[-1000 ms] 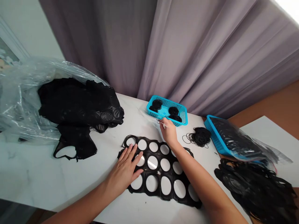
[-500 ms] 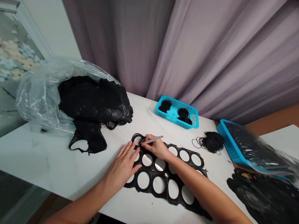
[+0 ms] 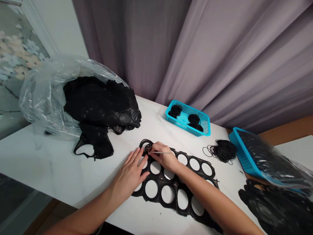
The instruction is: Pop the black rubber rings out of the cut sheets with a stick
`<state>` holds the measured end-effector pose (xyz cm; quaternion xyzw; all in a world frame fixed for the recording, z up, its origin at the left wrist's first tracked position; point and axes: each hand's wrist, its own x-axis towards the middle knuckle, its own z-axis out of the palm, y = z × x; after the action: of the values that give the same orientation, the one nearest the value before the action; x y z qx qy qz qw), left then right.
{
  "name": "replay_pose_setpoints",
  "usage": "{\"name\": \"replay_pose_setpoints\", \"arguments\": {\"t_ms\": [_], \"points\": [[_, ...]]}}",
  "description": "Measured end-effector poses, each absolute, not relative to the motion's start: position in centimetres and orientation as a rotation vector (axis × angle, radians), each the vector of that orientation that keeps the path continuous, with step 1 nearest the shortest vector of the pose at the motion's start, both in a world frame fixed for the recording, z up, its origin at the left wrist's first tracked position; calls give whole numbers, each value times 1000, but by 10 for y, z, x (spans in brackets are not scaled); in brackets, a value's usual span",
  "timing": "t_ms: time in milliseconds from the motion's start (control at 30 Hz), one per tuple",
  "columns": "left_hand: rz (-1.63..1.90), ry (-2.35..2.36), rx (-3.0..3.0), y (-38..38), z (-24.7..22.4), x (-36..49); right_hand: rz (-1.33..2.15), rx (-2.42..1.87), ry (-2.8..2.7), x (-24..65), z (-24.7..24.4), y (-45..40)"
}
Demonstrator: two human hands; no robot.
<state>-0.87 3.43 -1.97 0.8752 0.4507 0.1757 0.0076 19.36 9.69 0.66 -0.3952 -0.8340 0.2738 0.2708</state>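
Observation:
A black rubber sheet (image 3: 159, 192) with rows of round holes lies flat on the white table (image 3: 127, 209). My left hand (image 3: 129, 171) rests on its left end, fingers spread and stretched out. My right hand (image 3: 166, 158) pinches slim metal tweezers (image 3: 160, 152) over the sheet's far left corner. Thin black rings (image 3: 148, 148) lie around the hole at that corner, just beyond my right fingers. The tips of the tweezers are hidden by my fingers, so contact with the rings cannot be made out.
A clear plastic bag (image 3: 44, 101) spills black rubber sheets (image 3: 97, 101) at the left. Behind stands a blue basket (image 3: 186, 127) with black ring bundles. Loose rings (image 3: 223, 150), a second blue basket (image 3: 244, 160) and scrap sheets (image 3: 274, 205) are at the right.
The tweezers have swung from a slant to nearly level in my right hand. My left hand stays in place on the sheet; the whole view has shifted slightly.

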Motion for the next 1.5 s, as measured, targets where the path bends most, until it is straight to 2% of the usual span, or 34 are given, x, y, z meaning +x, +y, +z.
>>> {"name": "replay_pose_setpoints", "arguments": {"t_ms": [167, 333, 433, 633, 767, 967, 1300, 1500], "points": [[565, 1415, 2750, 35, -20, -8, 271, -924, -2564, 194, 10, 100], [544, 1410, 2771, 36, -20, -11, 64, -1441, -2008, 229, 30, 150], [503, 1355, 2722, 40, -10, -16, 266, -1543, -1790, 249, 43, 163], [661, 1244, 2247, 64, 45, -6, 1224, -1314, -1671, 238, 73, 113], [752, 956, 1823, 86, 70, 19, 1493, -1157, -1553, 227, 97, 81], [654, 523, 1308, 99, 79, 36, 1552, -1103, -1472, 237, 106, 58], [703, 510, 1046, 84, 89, 41, 1578, -1038, -1446, 242, 90, 35], [673, 672, 1191, 80, 92, 47, 1503, -1043, -1375, 239, 91, 32]]}}
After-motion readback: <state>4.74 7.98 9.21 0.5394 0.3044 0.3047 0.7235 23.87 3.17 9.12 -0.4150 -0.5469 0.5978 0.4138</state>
